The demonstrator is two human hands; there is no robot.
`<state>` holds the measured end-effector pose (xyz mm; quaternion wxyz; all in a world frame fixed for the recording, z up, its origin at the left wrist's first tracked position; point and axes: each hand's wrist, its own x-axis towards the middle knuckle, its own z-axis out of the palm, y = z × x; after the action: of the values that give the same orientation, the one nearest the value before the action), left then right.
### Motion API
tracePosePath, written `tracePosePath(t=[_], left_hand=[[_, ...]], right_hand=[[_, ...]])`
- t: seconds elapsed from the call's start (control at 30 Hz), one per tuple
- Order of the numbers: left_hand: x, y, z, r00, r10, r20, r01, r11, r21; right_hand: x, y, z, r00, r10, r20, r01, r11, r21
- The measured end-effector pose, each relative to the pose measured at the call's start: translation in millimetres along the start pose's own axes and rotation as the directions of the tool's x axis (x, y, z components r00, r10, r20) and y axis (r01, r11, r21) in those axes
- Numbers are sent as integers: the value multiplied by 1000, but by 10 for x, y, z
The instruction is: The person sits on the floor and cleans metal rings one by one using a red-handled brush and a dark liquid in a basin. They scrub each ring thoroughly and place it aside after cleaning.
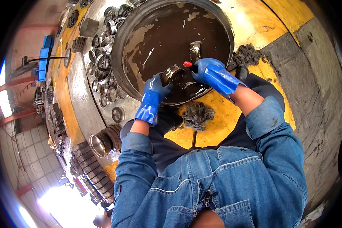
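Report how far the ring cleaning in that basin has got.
Looks done: many metal rings lie piled on the bench left of the basin. In hand: the left hand holds one ring over the dark liquid while the right hand works it with a red-tipped tool. Seemingly left: stacked rings at the bench edge.

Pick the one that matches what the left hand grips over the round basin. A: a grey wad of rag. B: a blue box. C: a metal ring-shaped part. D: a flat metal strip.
C: the blue-gloved left hand closes around a metal ring-shaped part above the dark liquid of the basin, while the right hand holds a red-tipped tool beside it.
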<state>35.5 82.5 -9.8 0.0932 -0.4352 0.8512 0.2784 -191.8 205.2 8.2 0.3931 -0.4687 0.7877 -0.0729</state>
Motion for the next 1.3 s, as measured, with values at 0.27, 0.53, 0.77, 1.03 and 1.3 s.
tracePosePath(t=[0.27, 0.53, 0.77, 1.03, 1.3], left_hand=[[-214, 81, 43, 989, -115, -92, 127, 982, 140], [-4, -316, 48, 998, -58, 20, 55, 989, 140], [-117, -150, 55, 996, -18, -86, 23, 998, 55], [-46, -267, 66, 1000, -6, -27, 9, 992, 126], [-114, -148, 43, 998, -5, -62, 7, 1000, 27]], right_hand=[[-242, -103, -325, 968, -160, -195, 226, 894, 387], [-69, -639, 156, 574, -656, -491, 753, 658, 2], [29, -186, -3, 882, -246, -401, 336, 926, 171], [-89, -543, 279, 826, -332, -455, 514, 775, 368], [-67, -167, 60, 879, -152, -452, 255, 951, 176]])
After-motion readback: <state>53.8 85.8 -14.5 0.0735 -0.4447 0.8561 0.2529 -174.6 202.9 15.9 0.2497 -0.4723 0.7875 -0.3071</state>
